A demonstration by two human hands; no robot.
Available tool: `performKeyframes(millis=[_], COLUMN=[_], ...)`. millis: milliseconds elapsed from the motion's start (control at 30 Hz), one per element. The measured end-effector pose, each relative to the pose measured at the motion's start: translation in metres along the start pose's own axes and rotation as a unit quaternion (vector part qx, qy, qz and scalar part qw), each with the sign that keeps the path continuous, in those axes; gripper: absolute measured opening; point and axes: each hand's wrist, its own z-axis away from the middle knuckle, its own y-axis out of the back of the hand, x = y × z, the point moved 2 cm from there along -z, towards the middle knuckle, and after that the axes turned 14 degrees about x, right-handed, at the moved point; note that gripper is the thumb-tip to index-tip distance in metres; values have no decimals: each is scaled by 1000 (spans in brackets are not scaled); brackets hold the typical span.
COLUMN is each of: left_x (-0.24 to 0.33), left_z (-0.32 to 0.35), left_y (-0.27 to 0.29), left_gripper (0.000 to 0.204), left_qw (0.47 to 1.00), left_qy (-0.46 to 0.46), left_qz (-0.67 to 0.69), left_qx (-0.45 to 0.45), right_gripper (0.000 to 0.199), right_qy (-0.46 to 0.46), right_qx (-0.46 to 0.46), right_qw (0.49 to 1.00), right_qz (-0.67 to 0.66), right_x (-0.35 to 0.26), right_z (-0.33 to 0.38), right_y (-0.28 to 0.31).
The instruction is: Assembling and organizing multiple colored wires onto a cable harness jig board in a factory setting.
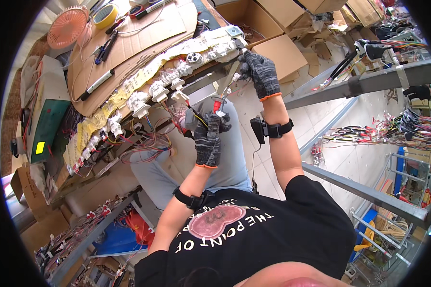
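Both my hands wear dark grey knit gloves with orange cuffs. My left hand point(208, 141) is closed around a bundle of thin wires, a yellow one point(199, 118) among them, below a red cylindrical part point(217, 105). My right hand point(260, 72), higher and to the right, has its fingers pinched together beside the end of the connector board. A small white connector point(236, 76) on a thin wire hangs by those fingers; what exactly they grip is hidden. Along the board point(124, 93), wrapped in yellowish tape, sit several white connector holders point(158, 91) with wires hanging down.
Cardboard point(148, 43) on the bench carries a marker point(97, 84), pliers point(103, 54) and tape rolls point(105, 16). An orange fan point(68, 27) stands behind. Open boxes point(254, 21) lie ahead. Metal rails point(364, 88) with wire bundles point(373, 136) run at the right. A dark glove point(417, 92) shows far right.
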Motion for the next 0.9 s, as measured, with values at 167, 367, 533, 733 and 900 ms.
performKeyframes(millis=[167,367,533,733,900], left_x=[-1,-1,-3,-8,-11], left_z=[-4,-2,-11,-5,-10], left_y=[0,-4,-6,-6,-10], left_gripper=[31,26,27,18,22], left_qw=[1000,999,998,999,984], left_qy=[-3,-21,-37,-32,-75], left_qz=[-1,24,31,4,110], left_qx=[-10,-6,48,38,119], right_gripper=[23,24,30,28,19], right_qy=[16,52,216,53,4], right_qx=[1,38,34,-26,-74], right_qw=[999,997,972,985,989], right_qz=[39,46,-87,-162,-127], right_x=[-4,-3,53,51,38], right_z=[2,-2,33,65,39], right_y=[1,-3,6,-24,-21])
